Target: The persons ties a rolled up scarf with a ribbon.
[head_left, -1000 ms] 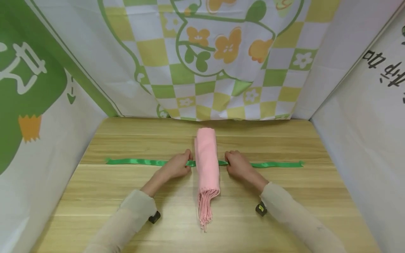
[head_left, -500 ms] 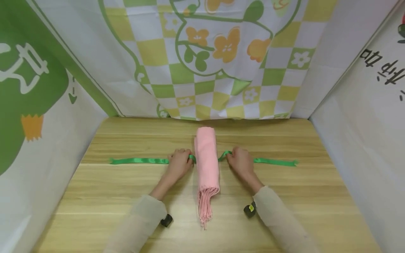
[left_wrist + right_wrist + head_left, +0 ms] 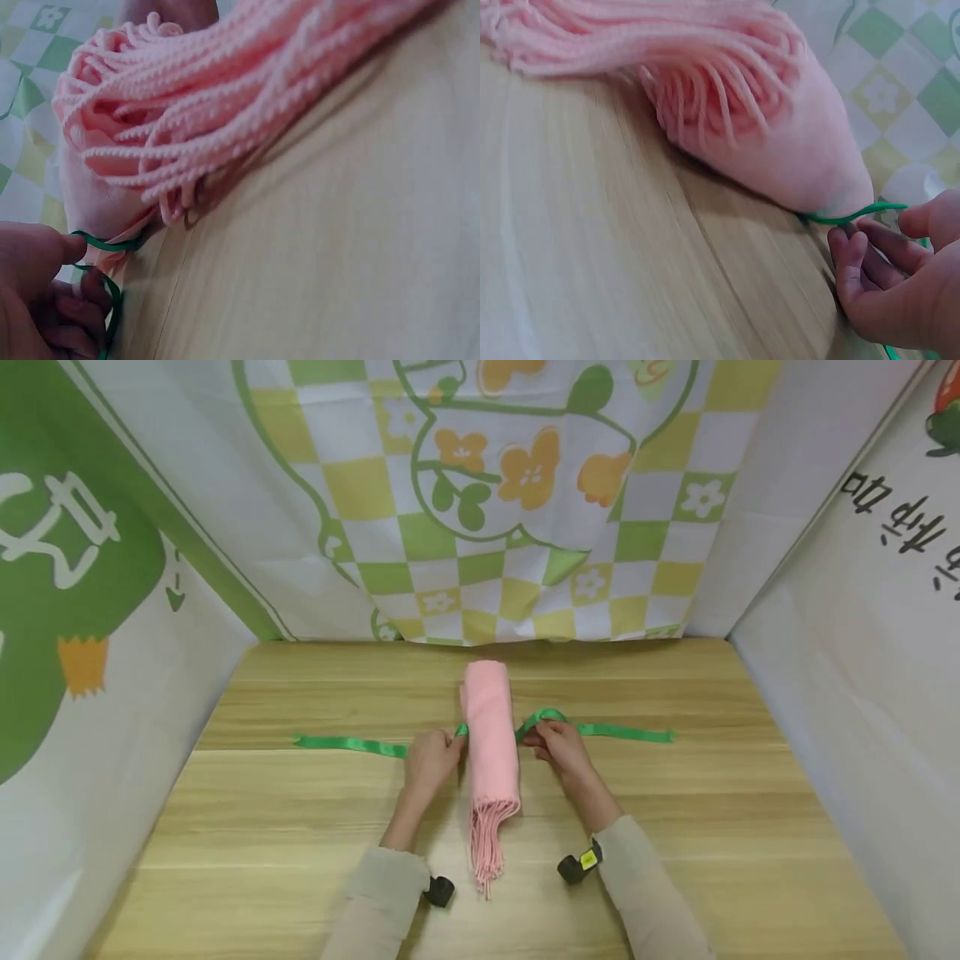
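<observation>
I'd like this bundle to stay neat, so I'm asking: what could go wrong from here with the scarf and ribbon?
The pink fringed scarf might shift if pulled unevenly: the green ribbon rises in a larger loop near the right grip than by the left grip.
The ribbon may slip out of place, since it is narrow and its ends lie loose on the wood-grain tabletop.
The scarf could loosen, as no ribbon crosses its top.
</observation>
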Tool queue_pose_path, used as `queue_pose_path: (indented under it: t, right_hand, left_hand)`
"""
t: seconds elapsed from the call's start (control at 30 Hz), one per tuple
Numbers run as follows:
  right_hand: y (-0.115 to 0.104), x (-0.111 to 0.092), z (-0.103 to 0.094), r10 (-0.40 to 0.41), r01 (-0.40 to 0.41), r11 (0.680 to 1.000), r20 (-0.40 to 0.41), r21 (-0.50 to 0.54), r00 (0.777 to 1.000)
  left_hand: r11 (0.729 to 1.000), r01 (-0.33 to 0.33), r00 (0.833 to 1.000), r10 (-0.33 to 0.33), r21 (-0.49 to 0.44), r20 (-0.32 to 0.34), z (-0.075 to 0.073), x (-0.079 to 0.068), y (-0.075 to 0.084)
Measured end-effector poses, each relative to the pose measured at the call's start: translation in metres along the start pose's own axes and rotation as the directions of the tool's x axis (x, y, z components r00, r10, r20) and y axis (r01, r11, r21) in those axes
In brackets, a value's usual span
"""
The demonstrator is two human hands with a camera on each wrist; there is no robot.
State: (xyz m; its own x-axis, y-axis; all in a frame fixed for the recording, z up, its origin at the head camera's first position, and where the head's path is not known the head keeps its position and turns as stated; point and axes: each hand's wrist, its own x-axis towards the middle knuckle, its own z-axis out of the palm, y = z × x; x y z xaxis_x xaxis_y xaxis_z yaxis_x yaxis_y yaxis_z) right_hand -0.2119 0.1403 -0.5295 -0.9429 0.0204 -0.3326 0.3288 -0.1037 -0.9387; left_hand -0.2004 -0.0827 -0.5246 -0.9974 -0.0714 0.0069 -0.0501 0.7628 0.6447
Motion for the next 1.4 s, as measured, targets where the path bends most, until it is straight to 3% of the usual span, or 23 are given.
queue_pose_path:
  t: [0.13,0.33,0.47,0.57,0.67,0.73,0.8,0.93,1.03,1.07,1.13,1.3,1.4]
  right_hand:
    - [-0.001,-0.006,0.005,0.034,-0.039,0.993,0.043,0.109,0.998]
    - [-0.004,-0.011,0.013,-0.017,0.008,0.991,0.063,0.130,0.998]
    - [-0.005,-0.010,0.018,-0.015,0.013,0.987,0.014,0.160,1.000]
    - [-0.005,-0.010,0.022,0.009,-0.002,0.982,-0.034,0.189,0.999]
    - [-0.005,-0.012,0.025,0.030,-0.015,0.978,-0.066,0.210,0.997]
    - [-0.005,-0.013,0.026,0.033,-0.014,0.974,-0.079,0.226,0.996]
    - [-0.006,-0.013,0.027,0.025,-0.004,0.970,-0.086,0.243,0.996]
    - [-0.007,-0.014,0.030,0.004,0.026,0.956,-0.102,0.292,0.995]
    - [-0.010,-0.014,0.030,0.005,0.032,0.943,-0.111,0.331,0.994]
    - [-0.010,-0.014,0.031,0.007,0.033,0.940,-0.114,0.340,0.993]
    - [-0.012,-0.013,0.030,0.014,0.032,0.930,-0.120,0.367,0.993]
    - [-0.010,-0.009,0.027,0.024,0.022,0.911,-0.107,0.411,0.994]
    - [-0.007,-0.007,0.026,0.032,0.005,0.913,-0.085,0.408,0.996]
  left_hand:
    - [0.998,0.044,0.995,-0.040,-0.046,0.089,-0.003,-0.004,0.001]
    - [0.989,0.084,0.991,-0.070,-0.122,0.112,-0.007,-0.005,0.003]
    - [0.979,0.060,0.994,-0.041,-0.196,0.101,-0.008,-0.003,0.004]
    - [0.965,0.006,0.995,0.020,-0.263,0.096,-0.005,-0.002,0.003]
    - [0.916,-0.042,0.991,0.087,-0.399,0.097,0.001,-0.003,0.004]
    - [0.862,-0.027,0.990,0.095,-0.506,0.109,0.004,-0.004,0.006]
    - [0.796,0.024,0.991,0.061,-0.604,0.120,0.006,-0.005,0.009]
    - [0.695,0.101,0.995,-0.068,-0.712,0.075,0.011,-0.002,0.011]
    - [0.617,0.125,0.985,-0.169,-0.777,0.024,0.014,0.001,0.012]
    - [0.579,0.132,0.981,-0.194,-0.805,0.022,0.014,0.002,0.012]
    - [0.468,0.168,0.970,-0.235,-0.868,0.060,0.015,0.004,0.011]
    - [0.206,0.287,0.938,-0.260,-0.936,0.230,0.017,0.008,0.009]
    - [0.119,0.342,0.914,-0.270,-0.932,0.301,0.015,0.008,0.008]
